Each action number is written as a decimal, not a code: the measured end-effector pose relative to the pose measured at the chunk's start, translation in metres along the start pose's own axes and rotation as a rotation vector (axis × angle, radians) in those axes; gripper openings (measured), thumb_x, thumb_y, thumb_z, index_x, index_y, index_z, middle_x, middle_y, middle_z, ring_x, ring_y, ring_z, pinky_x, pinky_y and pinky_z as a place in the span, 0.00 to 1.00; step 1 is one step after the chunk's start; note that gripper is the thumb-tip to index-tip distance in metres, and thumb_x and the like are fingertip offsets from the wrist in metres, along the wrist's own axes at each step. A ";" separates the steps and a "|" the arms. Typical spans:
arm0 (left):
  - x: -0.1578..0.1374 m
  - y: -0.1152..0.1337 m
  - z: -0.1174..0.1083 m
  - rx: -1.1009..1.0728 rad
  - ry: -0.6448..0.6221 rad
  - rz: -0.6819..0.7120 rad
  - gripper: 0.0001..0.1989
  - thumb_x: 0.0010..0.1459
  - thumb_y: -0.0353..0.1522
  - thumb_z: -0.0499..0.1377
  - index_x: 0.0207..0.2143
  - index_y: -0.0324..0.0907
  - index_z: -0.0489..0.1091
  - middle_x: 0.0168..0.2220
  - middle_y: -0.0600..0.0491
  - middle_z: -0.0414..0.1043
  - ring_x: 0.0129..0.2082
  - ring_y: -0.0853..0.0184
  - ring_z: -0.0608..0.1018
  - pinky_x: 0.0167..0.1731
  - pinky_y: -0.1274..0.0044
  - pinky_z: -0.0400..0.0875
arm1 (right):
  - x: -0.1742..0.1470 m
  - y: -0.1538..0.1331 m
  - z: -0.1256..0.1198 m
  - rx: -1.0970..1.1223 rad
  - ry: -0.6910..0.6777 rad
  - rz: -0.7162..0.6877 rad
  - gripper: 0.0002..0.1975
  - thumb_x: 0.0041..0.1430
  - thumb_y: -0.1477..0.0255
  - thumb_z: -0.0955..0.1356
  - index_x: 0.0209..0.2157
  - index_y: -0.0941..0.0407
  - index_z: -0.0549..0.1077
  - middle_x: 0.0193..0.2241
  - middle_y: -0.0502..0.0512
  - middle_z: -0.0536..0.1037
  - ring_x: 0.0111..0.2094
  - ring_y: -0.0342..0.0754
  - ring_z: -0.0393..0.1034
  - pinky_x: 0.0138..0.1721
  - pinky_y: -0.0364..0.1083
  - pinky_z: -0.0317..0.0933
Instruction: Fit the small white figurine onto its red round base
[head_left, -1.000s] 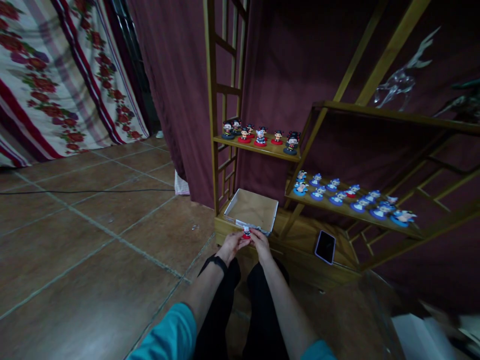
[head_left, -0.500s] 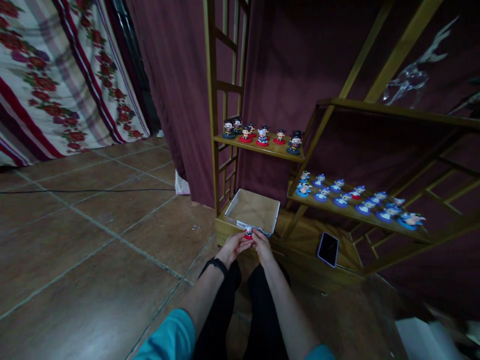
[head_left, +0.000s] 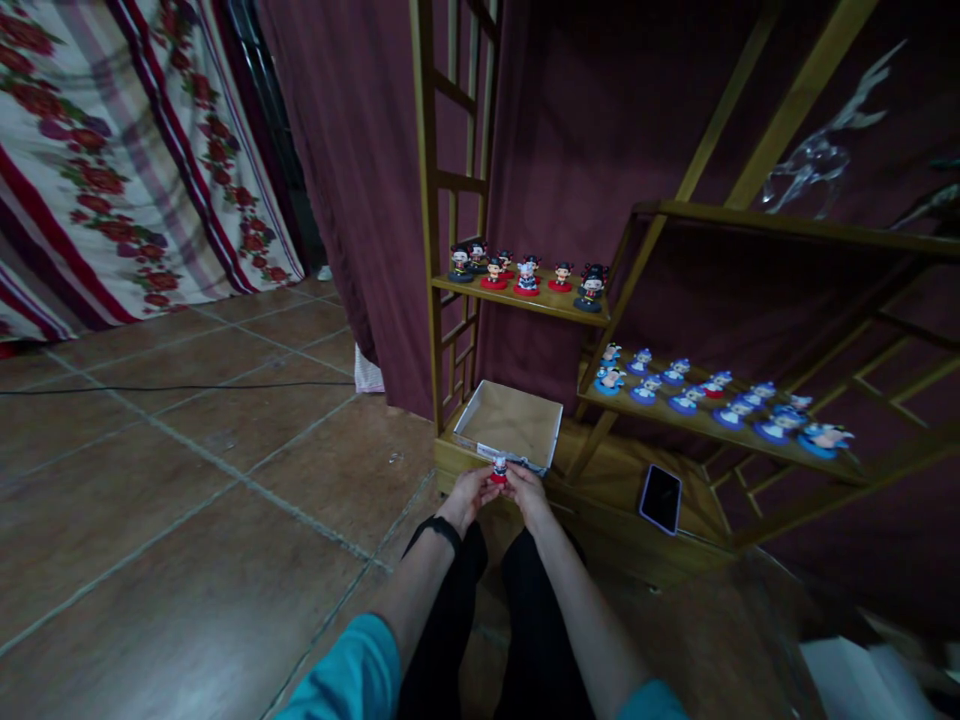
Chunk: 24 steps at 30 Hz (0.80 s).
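Observation:
Between my two hands is a small figurine (head_left: 499,468) with a pale head and a red round base, held upright. My left hand (head_left: 471,494) closes on its base from the left, a dark band on the wrist. From the right, the fingers of my right hand (head_left: 526,488) pinch the same figurine. Just beyond them lies an open shallow cardboard box (head_left: 517,418) with a bare bottom. On the upper left shelf (head_left: 517,297) stand several figurines on red or black bases, among them a pale-headed one (head_left: 526,278) that looks similar.
Several blue-based figurines (head_left: 688,398) line the lower right shelf (head_left: 750,435). A phone (head_left: 661,498) lies on the cabinet's bottom board. A clear deer ornament (head_left: 814,160) stands on the upper right shelf. A black cable (head_left: 180,387) crosses the tiled floor; white boxes (head_left: 855,680) sit at lower right.
The view has shifted slightly, so everything appears a little to the right. Both hands still hold the figurine in nearly the same place before the box.

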<state>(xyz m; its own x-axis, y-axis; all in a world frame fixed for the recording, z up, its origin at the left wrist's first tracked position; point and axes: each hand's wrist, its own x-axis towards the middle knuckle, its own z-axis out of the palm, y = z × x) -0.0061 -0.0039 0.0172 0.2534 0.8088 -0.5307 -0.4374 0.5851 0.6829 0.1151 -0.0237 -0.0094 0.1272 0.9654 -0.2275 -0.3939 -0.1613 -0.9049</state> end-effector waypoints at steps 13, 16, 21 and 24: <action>-0.002 -0.002 -0.004 -0.045 -0.061 0.038 0.05 0.52 0.29 0.58 0.30 0.35 0.67 0.22 0.50 0.72 0.20 0.73 0.75 0.23 0.82 0.71 | -0.011 -0.009 0.010 0.083 0.018 0.049 0.20 0.37 0.65 0.72 0.36 0.56 0.74 0.28 0.52 0.78 0.26 0.42 0.70 0.29 0.42 0.63; -0.002 -0.001 -0.004 -0.027 -0.075 0.033 0.05 0.51 0.29 0.58 0.30 0.35 0.68 0.22 0.50 0.72 0.20 0.73 0.74 0.23 0.82 0.71 | -0.009 -0.009 0.010 0.099 0.026 0.050 0.19 0.37 0.66 0.72 0.35 0.56 0.74 0.29 0.53 0.78 0.25 0.42 0.70 0.29 0.42 0.63; -0.001 -0.001 -0.005 -0.024 -0.063 0.036 0.03 0.50 0.26 0.58 0.29 0.35 0.68 0.22 0.50 0.72 0.19 0.74 0.74 0.23 0.83 0.70 | -0.003 -0.004 0.009 0.090 0.014 0.034 0.18 0.37 0.66 0.72 0.34 0.58 0.74 0.29 0.54 0.78 0.26 0.44 0.71 0.29 0.43 0.64; 0.001 -0.001 -0.005 -0.019 -0.055 0.044 0.03 0.50 0.26 0.59 0.29 0.35 0.68 0.22 0.49 0.73 0.19 0.74 0.74 0.23 0.83 0.70 | 0.001 -0.001 0.008 0.089 0.003 0.021 0.18 0.37 0.66 0.73 0.33 0.58 0.75 0.29 0.54 0.78 0.26 0.44 0.71 0.29 0.43 0.64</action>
<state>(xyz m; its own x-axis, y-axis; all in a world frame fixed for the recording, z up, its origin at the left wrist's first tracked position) -0.0102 -0.0043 0.0137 0.2807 0.8360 -0.4716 -0.4651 0.5482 0.6951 0.1085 -0.0213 -0.0059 0.1203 0.9614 -0.2473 -0.4760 -0.1628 -0.8642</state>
